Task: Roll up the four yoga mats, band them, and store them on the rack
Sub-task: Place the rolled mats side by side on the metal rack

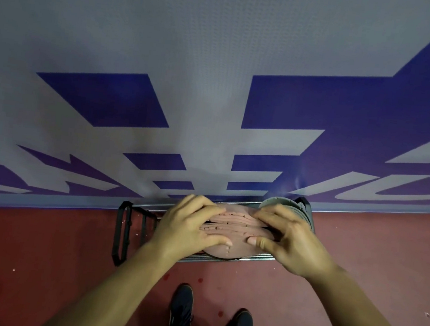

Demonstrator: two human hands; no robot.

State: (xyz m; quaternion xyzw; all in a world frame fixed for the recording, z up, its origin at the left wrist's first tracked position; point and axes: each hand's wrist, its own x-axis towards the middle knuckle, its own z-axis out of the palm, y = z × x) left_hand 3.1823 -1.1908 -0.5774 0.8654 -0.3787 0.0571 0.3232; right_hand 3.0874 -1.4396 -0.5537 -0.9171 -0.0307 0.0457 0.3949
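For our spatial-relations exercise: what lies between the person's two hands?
In the head view, the end of a pink rolled yoga mat, gripped by the left hand and right hand, standing in the rack.

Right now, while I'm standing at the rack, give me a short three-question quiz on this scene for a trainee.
1. True or false: the left hand and the right hand both grip the pink rolled mat.
2. What colour is the other rolled mat, at the right end of the rack? A grey, B green, C yellow.
3. Fill in: the rack stands on the red floor against the ____.
Key: 1 true; 2 A; 3 wall.
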